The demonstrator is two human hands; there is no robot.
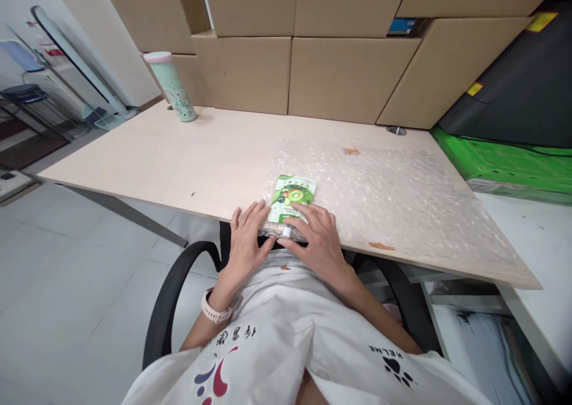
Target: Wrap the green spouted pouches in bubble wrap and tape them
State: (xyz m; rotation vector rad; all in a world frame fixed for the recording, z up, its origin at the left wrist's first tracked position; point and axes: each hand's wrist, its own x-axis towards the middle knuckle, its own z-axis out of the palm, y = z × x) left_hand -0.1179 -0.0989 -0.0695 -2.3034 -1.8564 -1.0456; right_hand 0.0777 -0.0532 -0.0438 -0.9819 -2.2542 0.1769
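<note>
A green kiwi-printed pouch (292, 196) with a white cap lies on a sheet of bubble wrap (393, 196) at the near edge of the pale wooden table (170, 155). My left hand (247, 241) rests flat at the pouch's left side, fingers stretched out on the wrap's corner. My right hand (318, 242) lies over the pouch's lower right part, fingers spread and pressing down on it. The cap pokes out between the two hands.
A mint tumbler with a pink lid (172, 86) stands at the table's far left. Cardboard boxes (353, 77) are stacked along the back. A green crate (513, 164) sits at the right. Black chair armrests (172, 295) flank my lap. Bits of brown tape lie on the wrap.
</note>
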